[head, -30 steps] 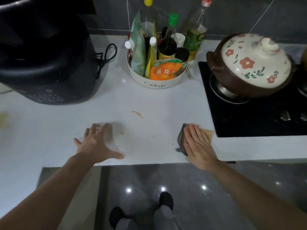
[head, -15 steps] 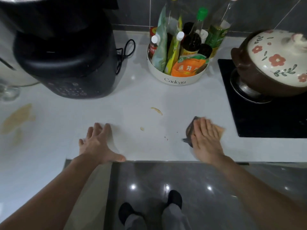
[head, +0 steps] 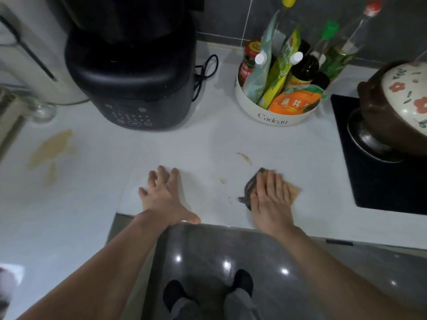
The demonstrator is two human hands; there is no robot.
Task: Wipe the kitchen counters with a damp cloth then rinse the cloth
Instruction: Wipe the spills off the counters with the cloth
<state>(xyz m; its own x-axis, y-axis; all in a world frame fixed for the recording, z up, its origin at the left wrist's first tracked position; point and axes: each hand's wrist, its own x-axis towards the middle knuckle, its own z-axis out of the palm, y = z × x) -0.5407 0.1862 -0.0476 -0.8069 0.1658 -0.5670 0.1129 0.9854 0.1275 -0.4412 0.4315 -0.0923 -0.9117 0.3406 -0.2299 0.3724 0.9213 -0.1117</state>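
Note:
My right hand lies flat with straight fingers on a grey and tan cloth, pressing it onto the white counter near the front edge. Only the cloth's left and right ends show past the hand. My left hand rests flat on the counter with fingers spread, its thumb along the front edge. Between the hands lie small yellowish smears and crumbs. A larger brown stain marks the counter at the left.
A black appliance with a coiled cord stands at the back left. A white round caddy holds several bottles and packets. A flowered clay pot sits on the black hob at right. A glass stands far left.
My right hand has slid the cloth leftward along the counter, away from the hob and toward the smears. My view has turned left, showing the brown stain. The left hand stays planted.

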